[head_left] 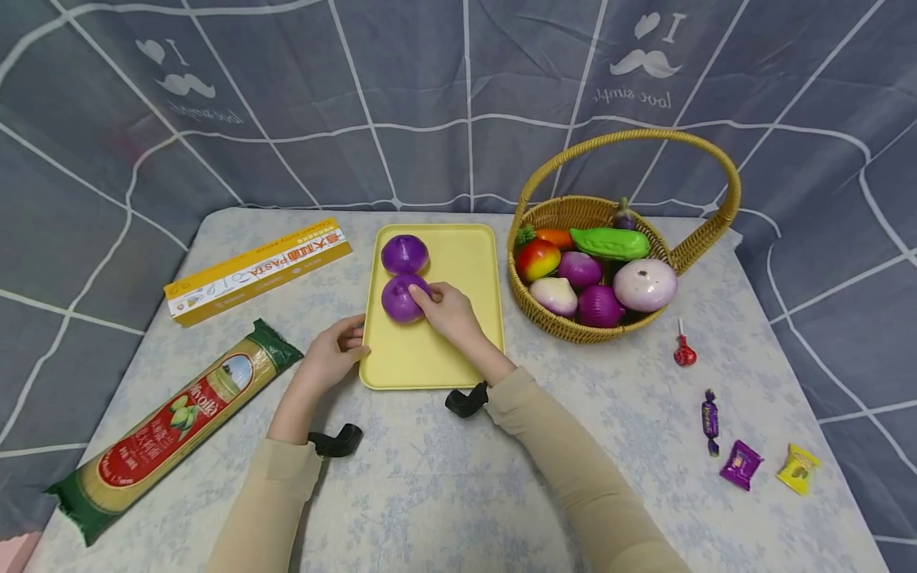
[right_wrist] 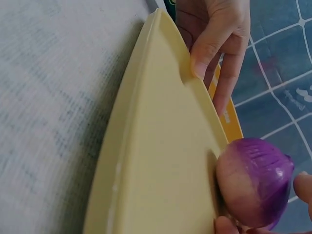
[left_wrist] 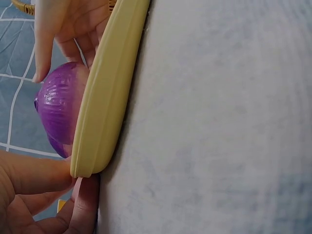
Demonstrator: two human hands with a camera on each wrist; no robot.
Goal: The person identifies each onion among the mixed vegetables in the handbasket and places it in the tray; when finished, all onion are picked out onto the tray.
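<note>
A yellow tray point(head_left: 458, 350) lies on the table with two glossy purple onions on its left side. My left hand point(head_left: 333, 350) pinches the tray's left rim, thumb above and fingers beneath, as the left wrist view shows. My right hand point(head_left: 453, 314) reaches over the tray and has its thumb and fingers around the nearer onion point(head_left: 401, 301), which is pale on one side in the right wrist view point(right_wrist: 253, 180). Directly behind it sits the farther onion point(head_left: 404, 253), untouched by either hand.
Right of the tray stands a wicker basket point(head_left: 566, 328) with a tall handle, filled with toy vegetables. A pasta box point(head_left: 258, 270) and a spaghetti bag point(head_left: 175, 430) lie at left. A red lollipop point(head_left: 684, 352) and several wrapped candies point(head_left: 741, 465) lie at right.
</note>
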